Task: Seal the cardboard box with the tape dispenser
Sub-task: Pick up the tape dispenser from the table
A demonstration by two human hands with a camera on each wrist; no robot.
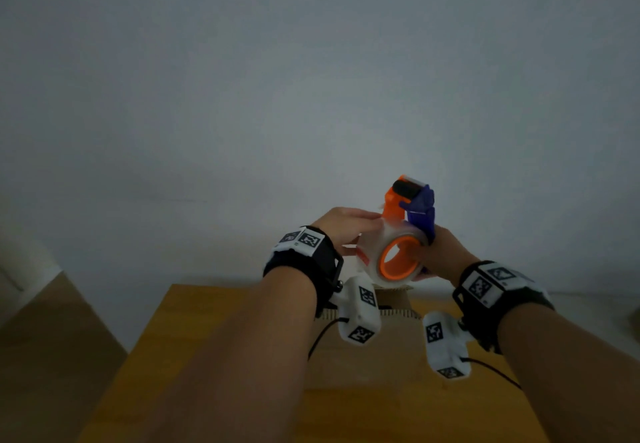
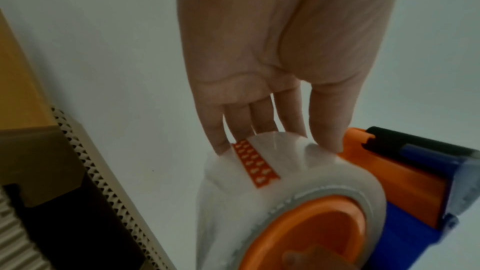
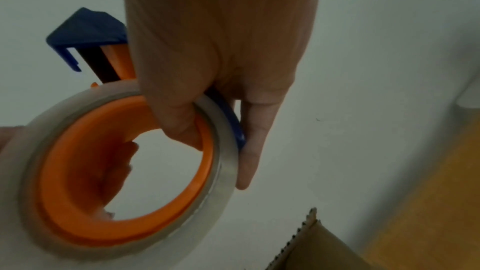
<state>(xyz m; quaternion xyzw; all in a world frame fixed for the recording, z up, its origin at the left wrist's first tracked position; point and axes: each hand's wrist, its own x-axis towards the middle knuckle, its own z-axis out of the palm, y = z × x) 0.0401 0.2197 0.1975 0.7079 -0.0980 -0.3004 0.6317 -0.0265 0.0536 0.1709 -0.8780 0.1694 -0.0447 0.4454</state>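
While the head view looks down over both forearms, the tape dispenser (image 1: 403, 231) is held up in the air above the cardboard box (image 1: 367, 356), which sits on the yellow wooden surface (image 1: 221, 338); the right hand (image 1: 446, 252) grips its far side and the left hand (image 1: 346, 226) reaches onto the roll, probably to find the tape's loose end before any sealing starts. The box is largely hidden behind the wrists, so whether its flaps are closed I cannot tell. From the left wrist, the left hand's fingertips (image 2: 330, 141) press on the clear tape roll (image 2: 285, 182) beside an orange patterned tab (image 2: 255, 164), not curled round it. From the right wrist, the right hand's thumb hooks inside the orange core (image 3: 78, 171) while a finger runs along the blue frame (image 3: 85, 30), clamping the roll steady; the cutter blade is out of sight.
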